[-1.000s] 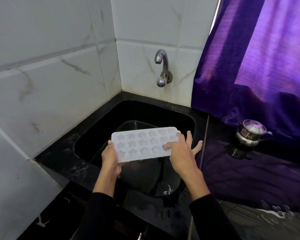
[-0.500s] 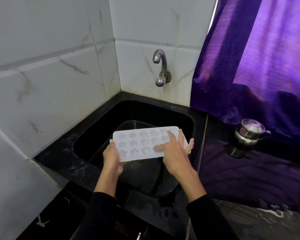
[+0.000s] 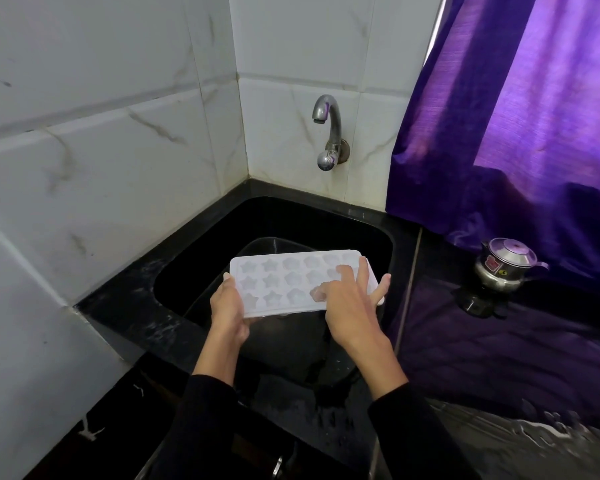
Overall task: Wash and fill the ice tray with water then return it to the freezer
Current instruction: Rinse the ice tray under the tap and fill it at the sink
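My black counter (image 3: 125,306) holds the sunken sink (image 3: 367,233); a small steel kettle (image 3: 502,265) stands on its right side.

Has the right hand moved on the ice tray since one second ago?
Yes. The right hand slid left across the ice tray, from its right end toward the middle, judged against the tray's right edge.

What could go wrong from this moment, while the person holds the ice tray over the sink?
1. The left hand grips only one short end of the ice tray, so it may tip or slip into the sink.
2. The right hand presses its fingers on the moulds; this may push the unsupported end down.
3. The tap stands well behind the tray, so water could miss it and splash.
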Demonstrator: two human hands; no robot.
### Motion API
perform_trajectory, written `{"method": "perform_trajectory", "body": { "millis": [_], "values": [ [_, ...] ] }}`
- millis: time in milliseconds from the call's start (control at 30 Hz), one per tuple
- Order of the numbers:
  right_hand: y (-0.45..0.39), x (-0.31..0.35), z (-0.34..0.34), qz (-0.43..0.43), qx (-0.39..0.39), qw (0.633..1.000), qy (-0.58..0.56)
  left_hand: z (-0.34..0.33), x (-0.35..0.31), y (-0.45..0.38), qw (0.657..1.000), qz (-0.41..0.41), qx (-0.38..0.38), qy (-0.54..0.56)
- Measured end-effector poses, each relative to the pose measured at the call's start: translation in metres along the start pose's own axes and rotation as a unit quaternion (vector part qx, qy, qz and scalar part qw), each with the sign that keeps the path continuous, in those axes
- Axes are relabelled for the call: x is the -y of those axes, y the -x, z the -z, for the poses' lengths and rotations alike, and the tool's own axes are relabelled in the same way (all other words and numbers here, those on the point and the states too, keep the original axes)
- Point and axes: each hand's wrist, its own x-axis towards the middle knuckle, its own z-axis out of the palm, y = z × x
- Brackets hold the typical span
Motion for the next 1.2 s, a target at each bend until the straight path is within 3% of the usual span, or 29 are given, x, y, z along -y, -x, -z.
{"method": "perform_trajectory", "body": {
  "millis": [600, 833, 1000, 1200],
  "values": [
    [0.004, -0.003, 0.003, -0.010, 0.005, 1.000, -0.002, -0.003, 0.003, -0.003, 1.000, 0.010, -0.001, -0.011],
    [0.006, 0.007, 0.005, 0.013, -0.051, 0.998, -0.034, -0.006, 0.005, -0.003, 1.000, 0.011, 0.000, -0.013],
    [0.008, 0.018, 0.001, 0.045, 0.002, 0.999, -0.012, -0.012, 0.006, -0.001, 1.000, 0.006, 0.008, -0.010],
    [0.007, 0.016, 0.000, 0.020, 0.011, 1.000, -0.020, -0.013, 0.008, -0.002, 1.000, 0.010, 0.007, -0.013]
  ]
}}
